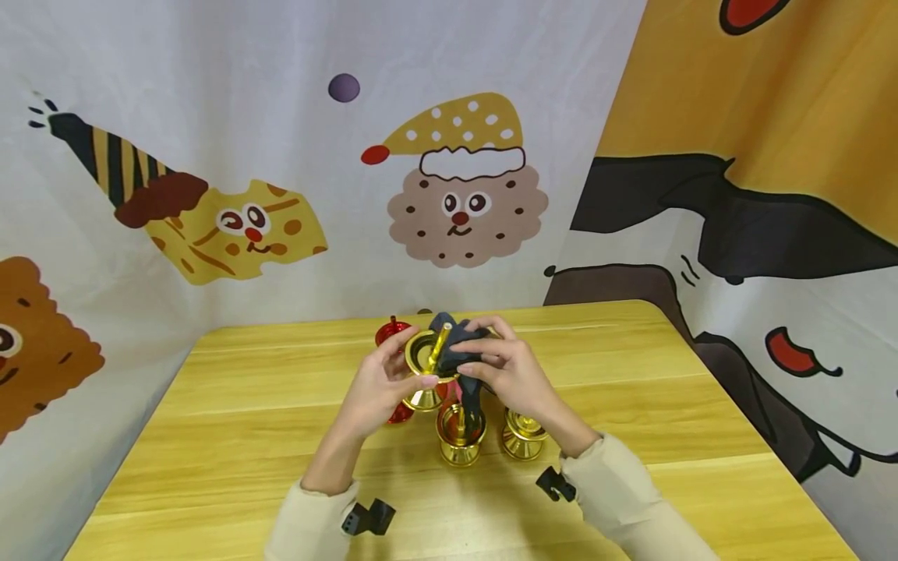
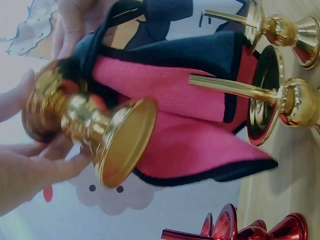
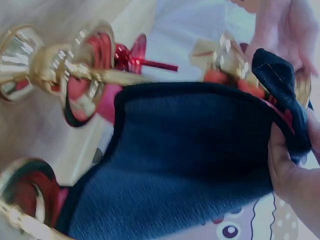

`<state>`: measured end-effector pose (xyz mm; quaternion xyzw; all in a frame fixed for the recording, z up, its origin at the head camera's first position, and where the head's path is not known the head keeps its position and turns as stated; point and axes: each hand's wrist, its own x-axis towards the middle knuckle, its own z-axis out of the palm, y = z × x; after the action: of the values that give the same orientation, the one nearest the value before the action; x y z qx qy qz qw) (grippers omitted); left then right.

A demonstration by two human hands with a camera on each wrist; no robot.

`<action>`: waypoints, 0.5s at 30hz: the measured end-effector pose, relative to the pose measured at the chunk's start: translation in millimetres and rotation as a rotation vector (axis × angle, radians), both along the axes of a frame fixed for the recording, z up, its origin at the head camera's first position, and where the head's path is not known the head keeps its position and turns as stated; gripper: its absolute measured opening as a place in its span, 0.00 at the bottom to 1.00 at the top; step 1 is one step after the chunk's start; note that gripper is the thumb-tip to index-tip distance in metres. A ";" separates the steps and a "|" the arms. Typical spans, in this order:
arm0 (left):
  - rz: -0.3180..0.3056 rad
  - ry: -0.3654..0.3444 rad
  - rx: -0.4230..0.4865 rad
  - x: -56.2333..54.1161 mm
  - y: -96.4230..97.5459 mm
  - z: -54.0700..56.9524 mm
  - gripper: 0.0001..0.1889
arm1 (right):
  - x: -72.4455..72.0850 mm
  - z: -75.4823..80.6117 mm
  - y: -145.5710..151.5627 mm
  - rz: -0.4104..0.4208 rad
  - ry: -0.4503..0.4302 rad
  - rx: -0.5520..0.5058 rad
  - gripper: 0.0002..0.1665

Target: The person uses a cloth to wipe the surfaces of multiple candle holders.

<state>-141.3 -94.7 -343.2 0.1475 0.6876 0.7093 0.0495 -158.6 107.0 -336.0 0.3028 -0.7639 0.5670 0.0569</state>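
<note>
- The left part of the wooden counter [image 1: 231,405] lies bare from its left edge up to the left hand [image 1: 375,386], and a broad strip of bare wood runs along the near edge in front of both sleeves.
- A red candle holder [image 1: 390,333] stands at the back, just left of the raised work; more red ones [image 2: 235,231] show low in the left wrist view, resting on the counter.
- The left hand has its fingers curled round the cup of a gold candle holder [image 1: 424,358], holding it lifted and tilted above the counter, its round foot [image 2: 125,142] facing the left wrist camera.
- A dark blue cloth with a pink underside [image 2: 175,107] is tucked against the held holder's cup and hangs down toward the pieces below.
- The right hand [image 1: 508,370] grips the bunched cloth [image 3: 200,160] at the holder's rim, thumb and fingers closed on it.
- Beneath the hands, a gold holder [image 1: 459,436] stands with the cloth's tip hanging into it, and another gold holder [image 1: 522,436] just to its right.
- To the right, the counter is bare out to its rounded far corner.
- A cartoon-printed curtain [image 1: 210,156] closes in the back and both sides.
</note>
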 end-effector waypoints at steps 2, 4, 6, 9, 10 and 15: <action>-0.047 0.011 0.009 0.0 -2.5 0.7 0.36 | -4.0 3.4 2.2 0.004 -0.015 0.023 0.11; -0.075 0.018 0.014 -0.2 -3.6 1.0 0.35 | -6.3 5.7 2.6 0.005 -0.029 0.031 0.11; -0.071 0.024 0.011 -0.6 -3.4 1.3 0.35 | -6.2 5.6 1.3 -0.008 -0.038 0.032 0.11; -0.010 0.021 -0.020 -2.0 -1.5 1.1 0.35 | -0.3 3.4 -3.3 -0.039 -0.038 0.038 0.12; 0.013 0.017 -0.032 -2.6 -0.9 0.7 0.35 | 2.4 2.7 -5.1 -0.051 -0.037 0.040 0.12; 0.073 0.015 -0.070 -4.6 -2.0 1.3 0.35 | 9.4 0.7 -9.7 -0.079 -0.022 0.023 0.12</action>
<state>-145.9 -96.7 -342.0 0.1257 0.7171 0.6851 0.0238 -149.2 97.3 -335.3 0.2667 -0.7824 0.5587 0.0675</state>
